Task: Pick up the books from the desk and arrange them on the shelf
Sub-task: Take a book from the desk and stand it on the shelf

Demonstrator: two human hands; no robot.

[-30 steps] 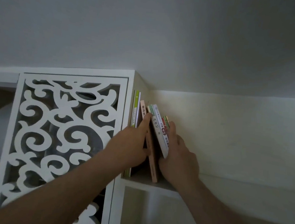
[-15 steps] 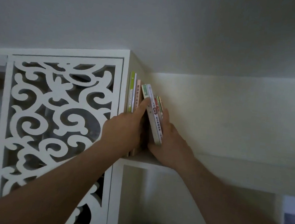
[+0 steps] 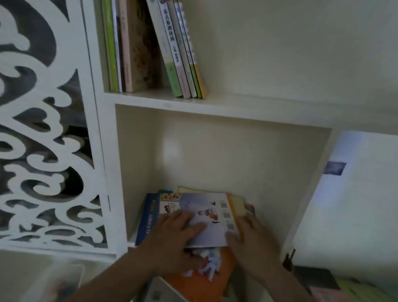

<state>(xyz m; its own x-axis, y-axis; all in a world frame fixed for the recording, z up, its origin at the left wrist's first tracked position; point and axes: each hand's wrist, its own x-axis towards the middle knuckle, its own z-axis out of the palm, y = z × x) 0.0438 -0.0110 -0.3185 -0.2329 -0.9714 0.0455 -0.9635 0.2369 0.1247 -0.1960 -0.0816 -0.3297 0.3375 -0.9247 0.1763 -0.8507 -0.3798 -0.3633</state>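
Both hands down on loose pile (image 3: 201, 223) in lower cubby, left hand (image 3: 173, 240) lying flat with fingers spread, right hand (image 3: 252, 242) curling round top book (image 3: 211, 217); risking orange book (image 3: 203, 281) overhanging edge sliding off if top yanked.

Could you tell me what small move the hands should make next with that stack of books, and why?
Probably lift the top book off the stack. Both hands already rest on it, the left hand on its left part and the right hand at its right edge, and the upper shelf has bare room right of the leaning books.
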